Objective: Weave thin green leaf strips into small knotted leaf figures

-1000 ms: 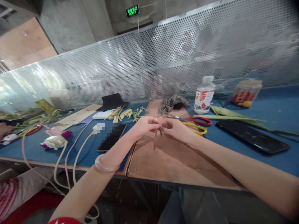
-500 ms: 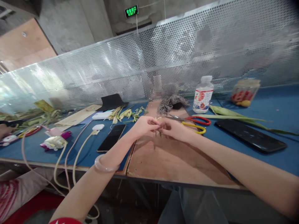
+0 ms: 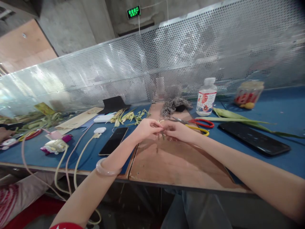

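My left hand (image 3: pixel 150 128) and my right hand (image 3: pixel 177 131) meet above the brown wooden board (image 3: pixel 166 162), fingertips pinched together. Between them is a small plant piece (image 3: pixel 163 136); a pale tip shows above the fingers and a greenish stem end below. Most of it is hidden by the fingers, so its exact kind is unclear. Just behind my right hand lie scissors (image 3: pixel 202 123) with red and yellow handles, partly covered by that hand. A bundle of grey yarn (image 3: pixel 173 106) sits on the far part of the board.
Right: a plastic bottle (image 3: pixel 206 97), a glass jar (image 3: pixel 249 93), long green leaves (image 3: pixel 238 119) and a black phone (image 3: pixel 254 138). Left: another phone (image 3: pixel 113 141), plant scraps (image 3: pixel 124 117), a white charger (image 3: pixel 100 130) with cables. A perforated metal screen (image 3: pixel 143 63) stands behind. Another person's hand (image 3: pixel 4 133) is far left.
My right hand and forearm have shifted very slightly, and its fingers have moved a little around the plant piece. My left hand stays nearly still.
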### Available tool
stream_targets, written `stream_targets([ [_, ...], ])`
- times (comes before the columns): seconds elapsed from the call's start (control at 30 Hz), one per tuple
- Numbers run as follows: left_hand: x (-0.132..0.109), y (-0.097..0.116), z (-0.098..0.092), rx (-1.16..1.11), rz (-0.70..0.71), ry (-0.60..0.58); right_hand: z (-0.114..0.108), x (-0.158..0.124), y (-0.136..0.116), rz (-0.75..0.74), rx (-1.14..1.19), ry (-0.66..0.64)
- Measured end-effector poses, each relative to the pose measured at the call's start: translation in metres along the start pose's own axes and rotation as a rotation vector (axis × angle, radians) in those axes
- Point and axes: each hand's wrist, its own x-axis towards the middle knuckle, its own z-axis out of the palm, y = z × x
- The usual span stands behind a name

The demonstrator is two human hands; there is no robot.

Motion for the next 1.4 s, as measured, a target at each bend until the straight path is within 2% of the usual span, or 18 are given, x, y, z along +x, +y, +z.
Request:
stream_targets([
  [0.13, -0.001, 0.002, 0.002, -0.023, -0.021, 0.010, 0.004, -0.001, -0.005, -0.005, -0.071, 0.051],
  [0.33, -0.005, 0.009, 0.005, -0.055, -0.079, 0.057, 0.016, 0.009, -0.002, -0.082, -0.401, 0.232],
  [0.47, -0.005, 0.013, 0.007, -0.049, -0.074, 0.109, 0.020, 0.013, -0.002, -0.105, -0.488, 0.284],
  [0.6, -0.003, 0.015, 0.008, -0.050, -0.044, 0.142, 0.023, 0.010, -0.006, -0.088, -0.567, 0.360],
  [0.73, -0.002, 0.017, 0.007, -0.045, 0.047, 0.194, 0.028, 0.010, -0.010, -0.029, -0.644, 0.426],
  [1.03, -0.005, 0.022, 0.012, -0.023, 0.187, 0.276, 0.031, 0.005, -0.018, -0.006, -0.569, 0.543],
  [1.23, -0.005, 0.023, 0.010, -0.015, 0.191, 0.284, 0.029, 0.001, -0.023, -0.047, -0.320, 0.523],
  [1.4, -0.007, 0.026, 0.012, -0.027, 0.214, 0.291, 0.031, -0.003, -0.026, -0.066, -0.259, 0.570],
])
